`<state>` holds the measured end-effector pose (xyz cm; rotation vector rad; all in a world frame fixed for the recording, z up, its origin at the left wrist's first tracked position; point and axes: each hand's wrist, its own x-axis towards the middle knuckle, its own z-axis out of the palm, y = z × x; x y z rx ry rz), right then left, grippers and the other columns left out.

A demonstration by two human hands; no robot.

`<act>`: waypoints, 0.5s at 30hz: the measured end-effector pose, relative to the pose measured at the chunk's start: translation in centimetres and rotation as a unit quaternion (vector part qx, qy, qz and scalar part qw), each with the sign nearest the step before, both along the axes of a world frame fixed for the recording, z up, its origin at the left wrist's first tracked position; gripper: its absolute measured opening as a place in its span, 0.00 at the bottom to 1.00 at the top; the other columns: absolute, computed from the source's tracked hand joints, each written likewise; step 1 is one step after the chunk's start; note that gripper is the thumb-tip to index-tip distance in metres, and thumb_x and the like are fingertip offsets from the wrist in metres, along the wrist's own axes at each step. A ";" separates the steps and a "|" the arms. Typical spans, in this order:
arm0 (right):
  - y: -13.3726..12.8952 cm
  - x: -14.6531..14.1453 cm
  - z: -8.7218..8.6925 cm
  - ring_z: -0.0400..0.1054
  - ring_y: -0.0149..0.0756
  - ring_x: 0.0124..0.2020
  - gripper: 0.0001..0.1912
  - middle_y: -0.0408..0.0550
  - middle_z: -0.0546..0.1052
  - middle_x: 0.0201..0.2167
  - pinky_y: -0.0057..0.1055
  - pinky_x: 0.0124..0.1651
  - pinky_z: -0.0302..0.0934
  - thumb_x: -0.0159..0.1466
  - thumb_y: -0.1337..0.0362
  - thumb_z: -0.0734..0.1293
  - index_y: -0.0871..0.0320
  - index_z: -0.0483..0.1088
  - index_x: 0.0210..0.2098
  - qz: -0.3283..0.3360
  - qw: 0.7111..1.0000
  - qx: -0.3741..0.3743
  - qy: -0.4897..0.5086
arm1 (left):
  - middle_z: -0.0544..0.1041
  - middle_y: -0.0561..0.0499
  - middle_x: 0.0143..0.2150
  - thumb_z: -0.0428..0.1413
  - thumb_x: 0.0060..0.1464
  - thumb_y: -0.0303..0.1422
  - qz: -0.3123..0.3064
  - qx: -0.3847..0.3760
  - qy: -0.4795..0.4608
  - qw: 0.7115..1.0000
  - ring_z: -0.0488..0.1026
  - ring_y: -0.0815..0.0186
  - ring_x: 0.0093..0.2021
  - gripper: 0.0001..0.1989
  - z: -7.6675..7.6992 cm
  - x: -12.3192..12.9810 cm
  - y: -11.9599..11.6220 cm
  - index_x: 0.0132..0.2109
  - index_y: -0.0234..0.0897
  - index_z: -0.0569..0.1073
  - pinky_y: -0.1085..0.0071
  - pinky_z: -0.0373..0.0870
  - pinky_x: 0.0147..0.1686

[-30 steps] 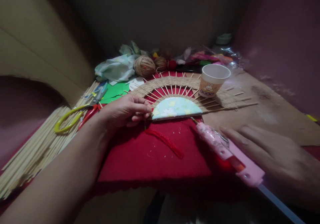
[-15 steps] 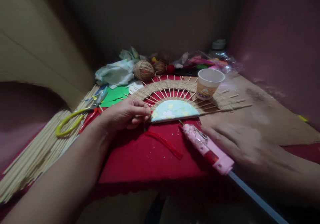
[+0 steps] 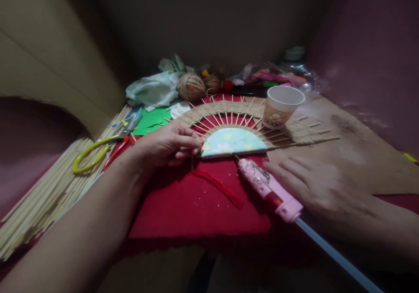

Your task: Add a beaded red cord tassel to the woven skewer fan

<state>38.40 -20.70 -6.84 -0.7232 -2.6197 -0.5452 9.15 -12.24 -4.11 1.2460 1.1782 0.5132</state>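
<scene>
My left hand (image 3: 173, 144) pinches the red cord of a tassel at the left corner of a woven fan (image 3: 225, 108). The red tassel (image 3: 219, 186) hangs down over the red cloth. A pale blue patterned half-circle (image 3: 232, 142) covers the fan's inner part. Just right of the pink glue gun (image 3: 270, 190) lies my right hand (image 3: 314, 184), palm down, fingers stretched out and not wrapped round it. The gun's nozzle is near the fan's lower edge, with a glue stick out of its back.
A paper cup (image 3: 283, 107) stands on the fan's right part, over brown board (image 3: 353, 162). Yellow-handled scissors (image 3: 93, 153) and many thin sticks (image 3: 49, 192) lie left. Twine balls (image 3: 190, 86), cloth (image 3: 153, 90) and green paper (image 3: 152, 120) sit behind.
The view has shifted slightly, so the fan, cup and tassel appear a little further right. Both hands keep nearly the same places and poses.
</scene>
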 end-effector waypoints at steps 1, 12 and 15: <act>0.0 0.1 -0.1 0.71 0.49 0.36 0.18 0.66 0.76 0.35 0.42 0.36 0.67 0.64 0.72 0.53 0.77 0.67 0.48 0.000 1.000 0.001 0.003 | 0.60 0.55 0.10 0.59 0.48 0.28 0.001 0.001 0.005 1.000 0.51 0.78 0.10 0.07 0.0 0.0 0.0 0.24 0.30 0.73 0.84 0.48 0.07; -0.4 0.3 0.2 0.70 0.48 0.37 0.22 0.64 0.76 0.36 0.42 0.36 0.67 0.65 0.70 0.53 0.74 0.59 0.56 -0.005 1.000 -0.001 0.016 | 0.60 0.54 0.11 0.59 0.47 0.28 -0.005 0.000 -0.003 1.000 0.51 0.78 0.10 0.06 0.0 -0.1 0.0 0.24 0.31 0.74 0.83 0.48 0.07; -0.9 1.0 0.1 0.70 0.47 0.35 0.22 0.62 0.75 0.34 0.41 0.36 0.66 0.66 0.70 0.53 0.73 0.58 0.57 -0.004 1.000 0.002 0.029 | 0.64 0.53 0.14 0.60 0.47 0.27 0.006 0.003 -0.009 1.000 0.51 0.79 0.11 0.07 0.1 0.0 -0.1 0.24 0.31 0.73 0.84 0.47 0.08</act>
